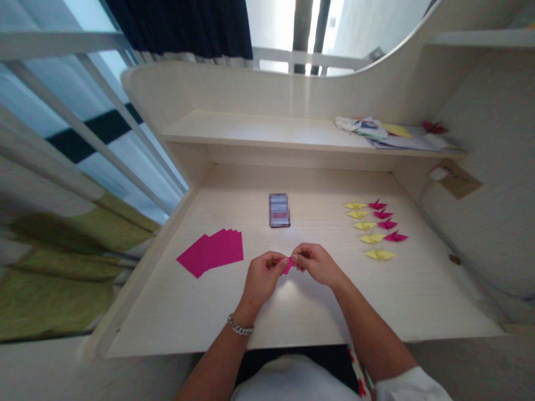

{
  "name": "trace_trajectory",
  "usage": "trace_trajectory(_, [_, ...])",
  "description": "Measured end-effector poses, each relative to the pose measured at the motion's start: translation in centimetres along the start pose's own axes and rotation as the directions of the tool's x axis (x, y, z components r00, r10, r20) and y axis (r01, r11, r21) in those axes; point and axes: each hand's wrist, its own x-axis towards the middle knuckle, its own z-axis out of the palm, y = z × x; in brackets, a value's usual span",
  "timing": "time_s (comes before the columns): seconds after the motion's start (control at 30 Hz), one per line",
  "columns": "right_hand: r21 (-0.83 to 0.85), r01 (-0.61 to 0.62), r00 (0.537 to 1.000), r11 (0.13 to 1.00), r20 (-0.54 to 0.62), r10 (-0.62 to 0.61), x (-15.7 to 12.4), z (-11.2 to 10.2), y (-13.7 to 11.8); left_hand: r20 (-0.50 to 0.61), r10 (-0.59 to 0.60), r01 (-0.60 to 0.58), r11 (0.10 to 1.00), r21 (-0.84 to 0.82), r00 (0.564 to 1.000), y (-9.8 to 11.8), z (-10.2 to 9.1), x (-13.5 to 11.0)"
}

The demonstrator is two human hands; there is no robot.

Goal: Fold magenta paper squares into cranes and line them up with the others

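- Desk (175, 317): extends beneath both hands and to either side of them.
- Magenta sheets (221, 249): fanned in an overlapping group, left of the left hand.
- Left hand (264, 273): thumb and fingers pinched narrow on the pink folded piece.
- Right hand (320, 264): fingertips narrowed on the same piece, just beside the left hand.
- Phone (280, 210): flat, beyond both hands; screen blurred.
- Yellow folded figures (365, 225): five in a row, right of the right hand.
- Magenta folded figures (388, 224): four, farther right of that hand.
- Pink folded piece (288, 267): between both hands' fingertips, partly hidden.
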Motion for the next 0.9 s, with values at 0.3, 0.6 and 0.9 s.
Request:
trace_trajectory(0.3, [-0.369, 0.13, 0.992, 0.92, 0.049, -0.12, -0.4, -0.1, -1.6, 0.048, 0.082, -0.088, 0.988, 0.124, 0.995, -0.3, -0.2, -0.4])
trace_trajectory(0.6, [-0.283, -0.035, 0.999, 0.958, 0.005, 0.038, -0.7, -3.5, -0.8, -0.041, 0.054, -0.05, 0.994, 0.098, 0.998, 0.2, -1.3, -0.1])
trace_trajectory(0.9, [0.061, -0.005, 0.998, 0.998, -0.066, 0.009, 0.2, 0.0, 0.4, -0.043, 0.027, -0.025, 0.999, 0.032, 0.999, -0.3, -0.1, 0.3])
